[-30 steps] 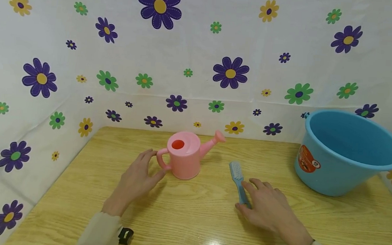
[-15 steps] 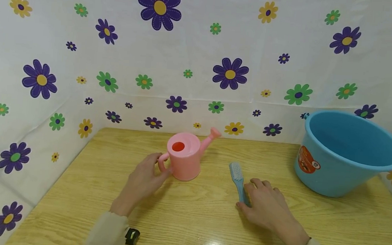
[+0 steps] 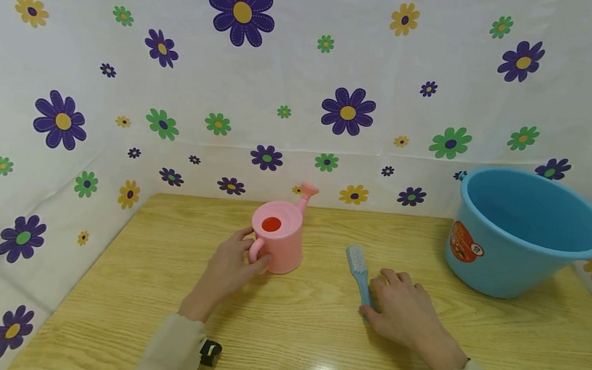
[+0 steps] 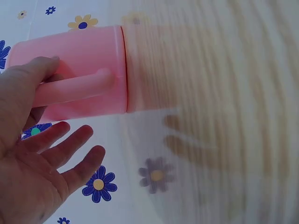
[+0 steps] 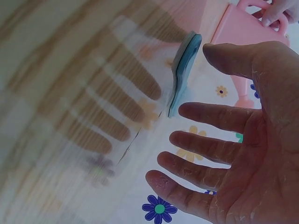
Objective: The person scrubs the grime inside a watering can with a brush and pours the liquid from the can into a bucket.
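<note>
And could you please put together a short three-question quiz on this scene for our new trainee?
1. Multiple choice: Which hand is on the handle of the watering can? A) left, B) right, C) both.

2. True or false: The watering can is lying on its side.

3. Fill in the missing word: In the head view, the brush lies on the table between the watering can and the blue ____.

Key:
1: A, the left hand.
2: False; it stands upright.
3: bucket.
</note>
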`<state>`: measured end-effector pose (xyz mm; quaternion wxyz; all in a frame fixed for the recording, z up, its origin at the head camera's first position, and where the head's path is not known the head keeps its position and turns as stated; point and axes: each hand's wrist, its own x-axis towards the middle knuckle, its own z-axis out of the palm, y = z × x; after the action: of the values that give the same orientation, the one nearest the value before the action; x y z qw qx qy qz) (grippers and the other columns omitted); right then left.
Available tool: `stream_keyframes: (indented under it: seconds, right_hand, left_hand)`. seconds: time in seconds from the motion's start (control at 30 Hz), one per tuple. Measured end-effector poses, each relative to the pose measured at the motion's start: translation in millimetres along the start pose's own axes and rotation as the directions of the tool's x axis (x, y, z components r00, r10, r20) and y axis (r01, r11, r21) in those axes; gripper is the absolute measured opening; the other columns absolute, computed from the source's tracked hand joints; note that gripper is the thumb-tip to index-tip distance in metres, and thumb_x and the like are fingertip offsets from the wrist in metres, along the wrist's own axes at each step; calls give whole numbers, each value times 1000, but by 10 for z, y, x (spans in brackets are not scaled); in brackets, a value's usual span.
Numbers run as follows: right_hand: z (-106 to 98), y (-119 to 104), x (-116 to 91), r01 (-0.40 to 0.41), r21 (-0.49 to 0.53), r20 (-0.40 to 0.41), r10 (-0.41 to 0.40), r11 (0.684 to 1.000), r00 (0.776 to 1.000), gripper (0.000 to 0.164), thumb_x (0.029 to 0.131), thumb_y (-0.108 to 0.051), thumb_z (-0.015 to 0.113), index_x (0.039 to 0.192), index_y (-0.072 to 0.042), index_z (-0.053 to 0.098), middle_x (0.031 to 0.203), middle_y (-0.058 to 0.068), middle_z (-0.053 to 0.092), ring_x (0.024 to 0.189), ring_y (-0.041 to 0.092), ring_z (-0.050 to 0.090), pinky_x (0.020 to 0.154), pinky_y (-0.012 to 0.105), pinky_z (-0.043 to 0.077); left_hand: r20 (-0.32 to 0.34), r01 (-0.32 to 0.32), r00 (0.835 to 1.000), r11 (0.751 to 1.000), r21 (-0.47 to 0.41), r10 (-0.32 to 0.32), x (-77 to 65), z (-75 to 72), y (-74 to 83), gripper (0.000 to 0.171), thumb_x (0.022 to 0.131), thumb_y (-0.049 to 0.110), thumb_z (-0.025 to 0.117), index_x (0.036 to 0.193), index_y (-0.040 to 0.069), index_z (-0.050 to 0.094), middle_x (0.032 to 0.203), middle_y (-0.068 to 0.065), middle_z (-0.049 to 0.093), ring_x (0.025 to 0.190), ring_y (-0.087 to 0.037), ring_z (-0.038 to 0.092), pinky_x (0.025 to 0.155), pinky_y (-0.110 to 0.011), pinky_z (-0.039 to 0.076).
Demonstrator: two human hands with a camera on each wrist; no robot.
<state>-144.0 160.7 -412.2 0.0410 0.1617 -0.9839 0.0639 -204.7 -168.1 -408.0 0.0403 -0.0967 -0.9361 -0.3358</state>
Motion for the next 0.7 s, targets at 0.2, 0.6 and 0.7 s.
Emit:
stream_keyframes:
  seconds: [0.2, 0.6, 0.7]
  right_hand:
    - [18, -4, 5, 1, -6, 6, -1, 1000, 1000, 43, 86, -44, 78, 108, -8, 73, 128, 16, 66, 111, 42, 64, 79, 59, 59]
    - [25, -21, 13, -8, -5, 13, 8, 1000, 1000, 44, 87, -46, 78, 108, -7, 73, 126, 16, 66, 110, 41, 64, 76, 56, 60]
    - [26, -21, 11, -8, -3, 13, 8, 1000, 1000, 45, 86, -46, 78, 108, -7, 73, 125, 16, 67, 108, 39, 64, 75, 55, 60]
  left_hand:
    - [-58, -84, 995, 994, -69, 80, 30, 58, 17, 19, 88, 18, 80, 96, 2, 77, 134, -18, 68, 149, -37, 42, 120, -60, 36]
    - [-112, -142, 987, 956, -256, 117, -13, 102, 30, 44, 84, 7, 83, 122, -10, 68, 158, -17, 41, 139, -43, 53, 108, -51, 50]
    - [-125, -178, 981, 954, -243, 152, -14, 102, 65, 30, 84, 5, 83, 105, -13, 74, 157, -17, 41, 143, -45, 47, 110, -52, 47]
